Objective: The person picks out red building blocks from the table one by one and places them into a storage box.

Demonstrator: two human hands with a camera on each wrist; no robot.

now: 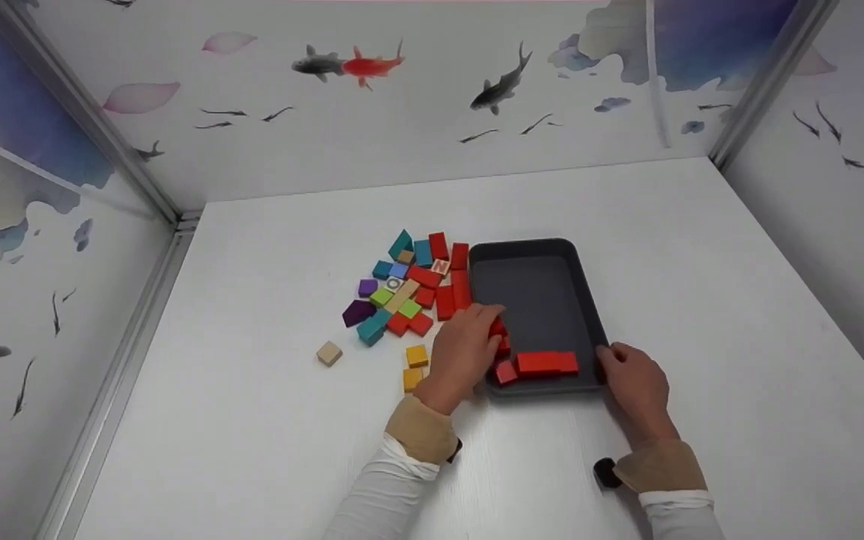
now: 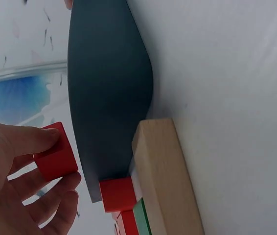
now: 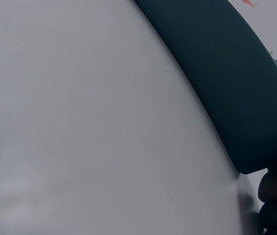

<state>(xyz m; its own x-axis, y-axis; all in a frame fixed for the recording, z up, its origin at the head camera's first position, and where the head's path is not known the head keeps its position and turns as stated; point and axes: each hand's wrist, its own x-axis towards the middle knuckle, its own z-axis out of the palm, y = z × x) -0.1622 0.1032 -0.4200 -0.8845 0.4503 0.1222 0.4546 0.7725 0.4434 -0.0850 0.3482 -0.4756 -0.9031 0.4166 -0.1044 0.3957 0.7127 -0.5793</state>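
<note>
My left hand [image 1: 464, 349] is over the left rim of a dark grey baking tray [image 1: 537, 292]. Between its thumb and fingers it pinches a red block [image 2: 57, 154], seen clearly in the left wrist view. At the tray's right side, near the front corner, my right hand [image 1: 636, 382] grips the rim. Inside the tray, red blocks [image 1: 544, 364] lie along the front wall and in the front left corner. The left hand partly hides those at the left. In the right wrist view, curled fingers [image 3: 275, 191] show at the tray's end.
Left of the tray lies a cluster of coloured blocks [image 1: 403, 296], several of them red. Yellow blocks [image 1: 416, 356] and a plain wooden cube [image 1: 329, 353] lie nearer the front. A long wooden block [image 2: 165, 171] sits close by the tray's outer wall. Printed walls enclose the white table [image 1: 252, 450].
</note>
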